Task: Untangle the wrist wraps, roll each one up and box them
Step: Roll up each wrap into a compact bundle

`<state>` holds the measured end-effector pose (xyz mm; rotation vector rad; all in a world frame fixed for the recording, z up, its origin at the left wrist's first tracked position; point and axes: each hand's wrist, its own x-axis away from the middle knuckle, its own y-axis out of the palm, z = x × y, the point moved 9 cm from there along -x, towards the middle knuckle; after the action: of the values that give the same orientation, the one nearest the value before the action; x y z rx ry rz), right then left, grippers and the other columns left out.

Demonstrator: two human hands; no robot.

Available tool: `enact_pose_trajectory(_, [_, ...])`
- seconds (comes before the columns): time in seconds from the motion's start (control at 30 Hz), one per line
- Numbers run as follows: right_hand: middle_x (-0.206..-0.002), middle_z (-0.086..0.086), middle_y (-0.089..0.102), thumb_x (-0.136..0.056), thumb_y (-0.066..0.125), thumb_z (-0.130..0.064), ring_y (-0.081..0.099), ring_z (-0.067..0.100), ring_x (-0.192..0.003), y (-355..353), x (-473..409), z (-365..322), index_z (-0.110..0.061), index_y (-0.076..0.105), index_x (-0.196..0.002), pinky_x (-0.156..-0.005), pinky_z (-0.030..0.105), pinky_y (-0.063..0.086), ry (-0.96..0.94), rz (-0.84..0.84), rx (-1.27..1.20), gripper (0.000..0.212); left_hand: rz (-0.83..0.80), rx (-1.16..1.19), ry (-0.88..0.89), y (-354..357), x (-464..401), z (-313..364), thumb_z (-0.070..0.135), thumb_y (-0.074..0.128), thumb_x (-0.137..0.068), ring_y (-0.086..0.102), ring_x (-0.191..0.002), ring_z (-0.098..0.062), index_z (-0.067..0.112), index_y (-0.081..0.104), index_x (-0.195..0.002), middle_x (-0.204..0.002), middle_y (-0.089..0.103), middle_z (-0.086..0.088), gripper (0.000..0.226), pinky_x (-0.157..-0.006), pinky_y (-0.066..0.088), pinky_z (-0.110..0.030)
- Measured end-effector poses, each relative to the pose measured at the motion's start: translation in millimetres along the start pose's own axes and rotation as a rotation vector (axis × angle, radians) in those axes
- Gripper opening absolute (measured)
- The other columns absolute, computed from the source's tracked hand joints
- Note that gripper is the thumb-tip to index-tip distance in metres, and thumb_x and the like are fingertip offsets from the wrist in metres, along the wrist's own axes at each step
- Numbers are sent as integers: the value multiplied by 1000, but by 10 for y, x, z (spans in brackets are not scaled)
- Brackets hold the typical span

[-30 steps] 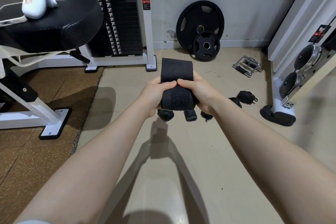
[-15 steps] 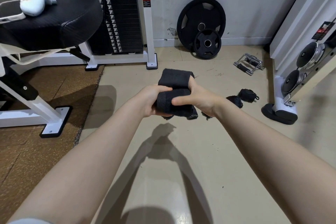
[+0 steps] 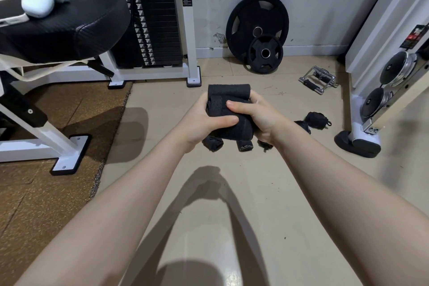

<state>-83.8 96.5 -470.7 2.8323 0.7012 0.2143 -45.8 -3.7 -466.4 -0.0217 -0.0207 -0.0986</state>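
Note:
A black wrist wrap (image 3: 226,109) is held in the air at the middle of the view, rolled into a thick bundle with a short flap folded over its top. My left hand (image 3: 204,121) grips its left side, thumb across the front. My right hand (image 3: 257,114) grips its right side, thumb pressed on the roll. On the floor below my hands lie rolled black wraps (image 3: 243,146), partly hidden. Another rolled black wrap (image 3: 316,121) lies on the floor to the right. No box is in view.
A white bench frame with a black pad (image 3: 65,28) stands at the left on a brown mat. A weight stack (image 3: 157,25) and black weight plates (image 3: 257,28) stand at the back wall. A metal cable handle (image 3: 318,80) and a white machine's foot (image 3: 357,144) are at the right.
The long flap standing above the roll has been wound down, leaving a short fold on top. Both hands turned and shifted their grip on the roll.

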Motion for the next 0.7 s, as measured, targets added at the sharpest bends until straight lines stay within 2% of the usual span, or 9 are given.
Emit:
enact_pose_trajectory(0.13, [-101, 5, 70, -84, 64, 0, 68, 20, -92, -65, 15, -9, -12, 62, -109, -84, 37, 55, 4, 9, 83, 28, 66, -55, 65, -51, -5, -41, 12, 77, -77, 66, -100, -10, 28, 57, -114, -110, 68, 6, 46, -81, 55, -32])
enact_pose_trajectory(0.27, [-107, 8, 68, -77, 71, -15, 64, 25, -99, -115, 30, 118, -10, 63, -114, -96, 43, 46, 127, -39, 85, 38, 30, -231, 70, -51, -8, -27, 25, 77, -68, 66, -101, -11, 38, 60, -107, -107, 69, 8, 45, -90, 54, -43])
enact_pose_trajectory(0.37, [-107, 11, 69, -81, 66, -26, 67, 25, -94, -167, 39, 255, -9, 64, -111, -88, 40, 53, 261, 19, -69, 35, -33, -288, 40, 45, -19, -35, 29, 75, -65, 67, -98, -18, 39, 61, -107, -106, 70, 3, 45, -82, 56, -50])
enact_pose_trajectory(0.43, [-104, 10, 70, -84, 65, -23, 68, 24, -92, -151, 16, 264, -10, 64, -110, -82, 37, 56, 253, 54, -90, 29, 16, -300, 29, 21, -35, -44, 34, 75, -64, 66, -101, -17, 33, 60, -116, -110, 69, 3, 54, -83, 56, -47])
enact_pose_trajectory(0.5, [-104, 9, 69, -89, 59, -7, 67, 24, -93, -124, -43, 159, -11, 60, -114, -84, 40, 54, 130, 115, -68, 25, 115, -229, 20, -91, -67, -66, 32, 75, -69, 65, -100, -13, 30, 61, -115, -109, 69, 5, 48, -85, 55, -38])
enact_pose_trajectory(0.6, [-99, 7, 68, -90, 54, 4, 67, 20, -87, -66, -82, 54, -11, 60, -109, -77, 34, 56, 21, 141, -51, 25, 169, -79, 6, -153, -84, -132, 13, 72, -82, 67, -91, -12, 29, 62, -100, -97, 69, 7, 26, -74, 53, -26])
enact_pose_trajectory(0.7, [-99, 6, 70, -87, 59, 4, 67, 21, -91, -36, -57, 40, -11, 62, -105, -84, 34, 54, -24, 106, 131, 25, 217, -8, -73, -184, -71, -200, 11, 68, -86, 66, -83, -17, 23, 61, -101, -92, 68, 5, 20, -60, 54, -29])
